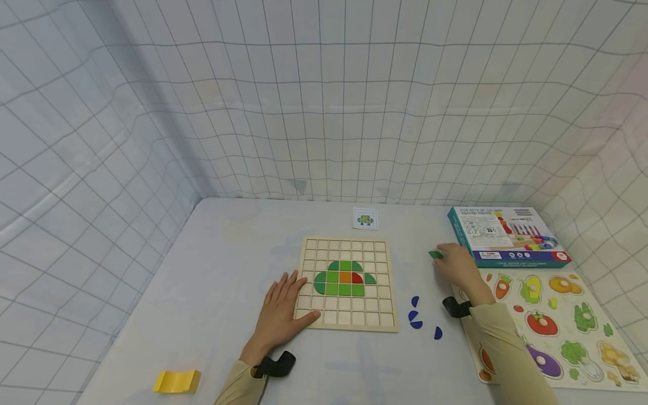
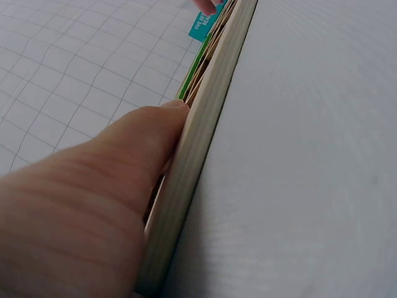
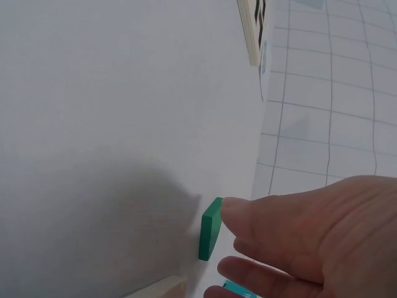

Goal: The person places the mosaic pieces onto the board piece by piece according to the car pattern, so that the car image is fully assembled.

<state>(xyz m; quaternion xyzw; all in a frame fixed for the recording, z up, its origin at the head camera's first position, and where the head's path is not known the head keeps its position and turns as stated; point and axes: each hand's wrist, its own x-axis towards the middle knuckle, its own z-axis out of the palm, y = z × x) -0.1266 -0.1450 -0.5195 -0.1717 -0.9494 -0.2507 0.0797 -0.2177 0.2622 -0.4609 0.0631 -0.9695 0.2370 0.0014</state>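
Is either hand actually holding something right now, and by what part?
The right hand pinches a small green tile by its edge. The left hand only rests flat on the grid board.

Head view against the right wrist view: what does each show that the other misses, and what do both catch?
Only the head view shows the left hand lying on the grid board's corner, the green shape built in it, four blue pieces, the yellow block and the vegetable puzzle. Only the right wrist view shows the green piece edge-on, a fingertip touching it. Both show the right hand at that piece, near the box.
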